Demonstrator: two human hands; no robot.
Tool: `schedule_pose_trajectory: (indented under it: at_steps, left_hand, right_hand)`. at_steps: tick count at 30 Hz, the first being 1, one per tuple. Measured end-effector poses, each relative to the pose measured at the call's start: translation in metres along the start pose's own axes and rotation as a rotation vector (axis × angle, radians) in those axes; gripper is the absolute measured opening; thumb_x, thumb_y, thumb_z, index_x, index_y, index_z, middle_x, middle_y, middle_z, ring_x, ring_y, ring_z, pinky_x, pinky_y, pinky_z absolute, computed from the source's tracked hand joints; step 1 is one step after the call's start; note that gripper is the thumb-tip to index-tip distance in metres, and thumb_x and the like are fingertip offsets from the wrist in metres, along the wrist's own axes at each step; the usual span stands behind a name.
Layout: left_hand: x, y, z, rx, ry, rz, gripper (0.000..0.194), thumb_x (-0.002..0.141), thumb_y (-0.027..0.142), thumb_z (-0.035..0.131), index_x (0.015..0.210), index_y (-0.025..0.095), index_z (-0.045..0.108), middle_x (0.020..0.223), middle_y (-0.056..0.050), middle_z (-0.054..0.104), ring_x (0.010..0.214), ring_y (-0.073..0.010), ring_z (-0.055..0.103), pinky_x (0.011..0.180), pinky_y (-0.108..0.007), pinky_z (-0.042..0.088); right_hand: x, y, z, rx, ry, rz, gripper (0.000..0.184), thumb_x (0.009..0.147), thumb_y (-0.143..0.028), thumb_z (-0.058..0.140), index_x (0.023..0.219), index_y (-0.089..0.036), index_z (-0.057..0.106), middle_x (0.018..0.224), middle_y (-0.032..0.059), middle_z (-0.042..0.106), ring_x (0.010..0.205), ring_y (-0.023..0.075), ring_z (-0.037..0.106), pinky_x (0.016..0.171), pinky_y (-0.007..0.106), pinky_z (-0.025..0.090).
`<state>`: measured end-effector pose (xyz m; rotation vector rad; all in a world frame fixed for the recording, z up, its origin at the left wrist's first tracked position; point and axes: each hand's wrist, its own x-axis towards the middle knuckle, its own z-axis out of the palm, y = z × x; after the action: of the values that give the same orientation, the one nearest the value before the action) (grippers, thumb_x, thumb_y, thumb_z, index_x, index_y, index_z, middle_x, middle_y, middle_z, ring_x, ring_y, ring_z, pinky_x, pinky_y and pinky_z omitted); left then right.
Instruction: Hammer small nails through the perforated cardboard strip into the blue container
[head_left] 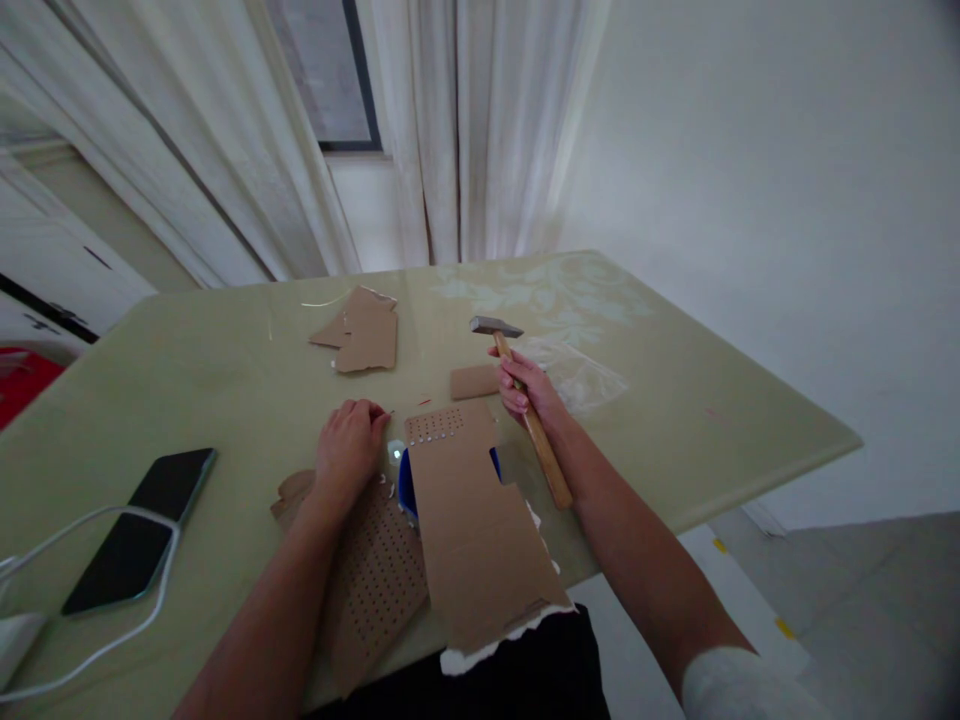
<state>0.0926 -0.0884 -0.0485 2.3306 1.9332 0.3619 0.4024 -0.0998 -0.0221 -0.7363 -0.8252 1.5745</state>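
My right hand [526, 388] is wrapped round the wooden handle of a hammer [541, 445], its metal head raised up and away from me. My left hand [351, 442] rests low over the table with thumb and fingers pinched together. A tiny thin thing shows at its fingertips, too small to name. In front of me lies a cardboard piece [480, 540] with torn white edges and rows of small holes at its far end. Blue edges of an object beneath it peek out. Under my left wrist is a perforated cardboard sheet [379, 570].
Cardboard scraps [371, 335] lie farther back, and a small cardboard strip [472, 382] is near the hammer. A clear plastic bag [574, 375] sits beyond my right hand. On the left are a phone [142, 530] and a white cable [169, 580] on the table [247, 400].
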Motion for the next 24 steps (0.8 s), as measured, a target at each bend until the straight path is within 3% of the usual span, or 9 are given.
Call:
schedule_pose_trajectory:
  at_steps: [11,19,24]
  left_hand:
    - [0.003,-0.002,0.008,-0.018,0.023,-0.049,0.030,0.106,0.038,0.047,0.105,0.018,0.069,0.111,-0.017,0.073,0.110,-0.0341,0.070,0.098,-0.044,0.054]
    - [0.002,-0.002,0.012,-0.204,0.123,-0.111,0.023,0.101,0.037,0.049,0.098,0.019,0.065,0.109,-0.018,0.074,0.110,-0.0365,0.069,0.102,-0.050,0.054]
    - [0.006,-0.003,-0.004,-0.353,0.248,-0.195,0.034,0.105,0.042,0.043,0.117,0.017,0.063,0.110,-0.016,0.076,0.102,-0.0291,0.073,0.094,-0.042,0.058]
  right_hand:
    - [0.000,0.000,0.001,-0.005,0.001,-0.014,0.051,0.084,-0.042,0.084,0.122,-0.021,0.058,0.065,-0.0127,0.052,0.036,0.0016,0.032,0.032,0.016,0.020]
    - [0.001,0.000,0.002,-0.009,0.028,-0.010,0.052,0.082,-0.041,0.085,0.122,-0.020,0.058,0.064,-0.0125,0.052,0.036,0.0019,0.033,0.032,0.017,0.021]
    - [0.000,-0.001,0.003,0.000,0.034,-0.023,0.054,0.079,-0.042,0.088,0.119,-0.020,0.059,0.063,-0.0129,0.052,0.037,0.0013,0.034,0.033,0.016,0.021]
